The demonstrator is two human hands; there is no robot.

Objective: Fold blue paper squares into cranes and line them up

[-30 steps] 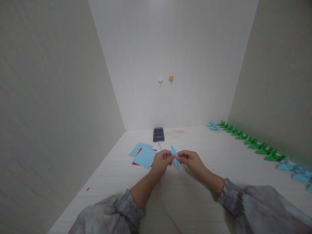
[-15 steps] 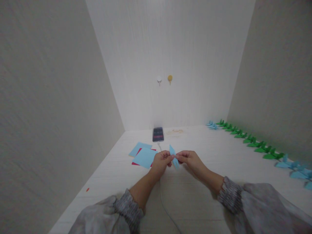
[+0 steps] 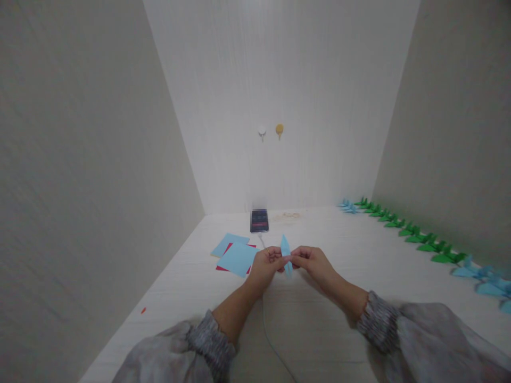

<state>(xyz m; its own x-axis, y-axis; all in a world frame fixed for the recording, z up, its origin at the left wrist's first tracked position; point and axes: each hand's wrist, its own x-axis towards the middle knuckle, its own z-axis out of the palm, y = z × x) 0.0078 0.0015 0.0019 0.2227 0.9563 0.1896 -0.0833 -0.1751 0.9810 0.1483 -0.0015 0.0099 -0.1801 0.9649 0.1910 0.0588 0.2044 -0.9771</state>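
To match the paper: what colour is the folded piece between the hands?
The folded piece is light blue; the head view shows it best.

"What's hidden?"
"Fingertips (image 3: 281, 261) cover the middle of the folded blue paper (image 3: 285, 244); its lower end blurs."
"The phone (image 3: 259, 221)?"
"Too blurred to read."
"The cable (image 3: 275, 351)?"
"Cut by the bottom edge."
"Red speck (image 3: 143, 310)?"
"Perhaps paper; too small to tell."

A white cable (image 3: 275, 351) leads to a dark phone (image 3: 259, 221).
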